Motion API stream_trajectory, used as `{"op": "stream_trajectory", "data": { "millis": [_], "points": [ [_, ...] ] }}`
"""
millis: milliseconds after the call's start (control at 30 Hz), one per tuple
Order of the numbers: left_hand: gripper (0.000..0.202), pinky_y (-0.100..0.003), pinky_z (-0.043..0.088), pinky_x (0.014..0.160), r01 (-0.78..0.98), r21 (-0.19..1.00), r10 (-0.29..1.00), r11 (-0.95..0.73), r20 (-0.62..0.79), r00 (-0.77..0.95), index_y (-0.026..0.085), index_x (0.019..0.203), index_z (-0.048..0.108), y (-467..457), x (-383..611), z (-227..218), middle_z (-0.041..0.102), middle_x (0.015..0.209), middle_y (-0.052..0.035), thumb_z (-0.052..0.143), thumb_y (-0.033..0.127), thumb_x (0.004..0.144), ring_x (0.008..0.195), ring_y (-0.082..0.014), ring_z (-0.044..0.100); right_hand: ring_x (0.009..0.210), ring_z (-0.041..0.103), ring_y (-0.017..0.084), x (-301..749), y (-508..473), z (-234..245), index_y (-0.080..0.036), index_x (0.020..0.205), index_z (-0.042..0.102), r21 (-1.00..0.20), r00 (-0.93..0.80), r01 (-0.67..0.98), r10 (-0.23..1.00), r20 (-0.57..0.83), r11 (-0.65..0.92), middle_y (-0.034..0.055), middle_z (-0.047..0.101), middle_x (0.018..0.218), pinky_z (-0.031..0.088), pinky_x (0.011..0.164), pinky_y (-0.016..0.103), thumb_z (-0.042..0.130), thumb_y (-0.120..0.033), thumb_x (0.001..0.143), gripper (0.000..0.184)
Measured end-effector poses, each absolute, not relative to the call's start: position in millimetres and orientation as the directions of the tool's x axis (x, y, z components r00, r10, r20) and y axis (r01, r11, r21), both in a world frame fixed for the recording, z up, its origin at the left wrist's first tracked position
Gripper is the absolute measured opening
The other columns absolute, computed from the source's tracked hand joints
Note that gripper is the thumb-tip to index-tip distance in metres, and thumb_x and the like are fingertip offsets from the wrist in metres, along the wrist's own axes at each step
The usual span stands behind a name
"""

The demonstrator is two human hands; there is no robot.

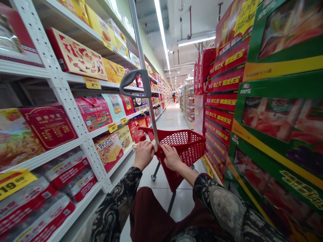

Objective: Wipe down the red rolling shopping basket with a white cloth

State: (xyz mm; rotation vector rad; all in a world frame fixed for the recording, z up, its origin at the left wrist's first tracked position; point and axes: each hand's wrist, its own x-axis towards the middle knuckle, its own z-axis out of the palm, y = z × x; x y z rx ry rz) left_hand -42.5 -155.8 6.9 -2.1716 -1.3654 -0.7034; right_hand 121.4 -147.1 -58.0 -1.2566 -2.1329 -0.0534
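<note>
A red plastic shopping cart basket (189, 148) with perforated walls stands in front of my knees on dark legs with casters. From its near corner rises a grey metal pole (152, 114), which carries a grey loop handle (146, 84). My left hand (144, 155) is closed over a crumpled whitish cloth or tissue (154, 145), pressed against the red rim left of the pole. Just right of the pole, my right hand (172, 157) grips the basket's near rim, its fingers curled over the edge. The palms of both hands are hidden.
White shelving (83, 126) with boxed goods lines the left side. Stacked red cartons (222, 101) and green juice boxes (277, 117) stand close on the right. A pale tiled aisle (174, 112) runs ahead between them, with a distant person (174, 96) far down it.
</note>
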Motion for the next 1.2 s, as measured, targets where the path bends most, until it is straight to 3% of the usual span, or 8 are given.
{"op": "stream_trajectory", "data": {
  "millis": [133,200,333,467,900,1033,1200],
  "points": [
    [0.033,-0.038,0.038,0.090,0.954,0.036,0.718,-0.297,0.668,0.198,0.017,0.107,0.056,-147.9,-57.3,7.0,0.062,0.108,-0.0107,0.051,0.032,0.079,0.103,-0.0239,0.053,0.129,0.027,0.020,121.6,-147.4,-56.5,-0.013,0.136,0.034,-0.296,-0.327,0.788,0.774,0.542,0.540,0.0102,0.035,0.141,0.018,0.106,0.041,0.042,-0.013,0.068,0.068],
    [0.036,-0.039,0.038,0.093,0.957,0.074,0.721,-0.280,0.674,0.159,0.016,0.109,0.056,-143.1,-62.8,6.4,0.058,0.117,-0.0123,0.050,0.036,0.079,0.110,-0.0250,0.050,0.129,0.027,0.020,121.1,-147.4,-55.9,-0.013,0.136,0.034,-0.307,-0.321,0.785,0.777,0.542,0.538,0.0101,0.036,0.141,0.019,0.106,0.041,0.042,-0.013,0.069,0.068],
    [0.025,-0.037,0.039,0.090,0.929,0.015,0.743,-0.370,0.604,0.287,0.017,0.088,0.062,-138.3,-66.0,7.2,0.064,0.099,-0.0095,0.048,0.037,0.081,0.100,-0.0224,0.054,0.129,0.028,0.020,120.0,-147.6,-57.7,-0.013,0.135,0.035,-0.341,-0.310,0.767,0.779,0.546,0.544,0.0104,0.036,0.140,0.021,0.106,0.040,0.043,-0.011,0.068,0.068],
    [0.026,-0.032,0.041,0.081,0.922,-0.029,0.773,-0.385,0.535,0.340,0.017,0.080,0.062,-139.8,-66.2,12.3,0.063,0.082,-0.0074,0.047,0.038,0.082,0.086,-0.0200,0.057,0.132,0.025,0.021,118.2,-148.5,-61.6,-0.013,0.136,0.033,-0.387,-0.285,0.752,0.792,0.539,0.534,0.0109,0.033,0.142,0.021,0.107,0.041,0.043,-0.011,0.068,0.069],
    [0.029,-0.034,0.038,0.079,0.949,-0.134,0.780,-0.284,0.544,0.310,0.016,0.086,0.060,-146.7,-57.3,10.2,0.061,0.087,-0.0094,0.044,0.040,0.084,0.087,-0.0224,0.054,0.137,0.014,0.021,122.5,-140.0,-69.9,-0.010,0.139,0.027,-0.424,-0.356,0.681,0.775,0.522,0.597,0.0112,0.023,0.148,0.020,0.110,0.045,0.046,-0.009,0.064,0.078],
    [0.030,-0.035,0.038,0.078,0.957,-0.127,0.792,-0.261,0.538,0.288,0.016,0.088,0.060,-151.3,-53.3,9.7,0.060,0.086,-0.0103,0.043,0.041,0.084,0.087,-0.0239,0.054,0.137,0.011,0.020,122.5,-142.5,-74.2,-0.006,0.139,0.027,-0.438,-0.357,0.634,0.744,0.565,0.637,0.0140,0.021,0.148,0.017,0.113,0.041,0.046,-0.007,0.064,0.078],
    [0.030,-0.035,0.037,0.078,0.964,-0.119,0.797,-0.236,0.544,0.262,0.017,0.088,0.060,-153.1,-51.9,9.4,0.060,0.087,-0.0099,0.044,0.041,0.084,0.087,-0.0238,0.053,0.138,0.010,0.020,123.2,-144.3,-74.3,-0.008,0.140,0.026,-0.459,-0.362,0.597,0.731,0.578,0.658,0.0124,0.021,0.148,0.017,0.113,0.042,0.046,-0.006,0.064,0.079]
  ]
}}
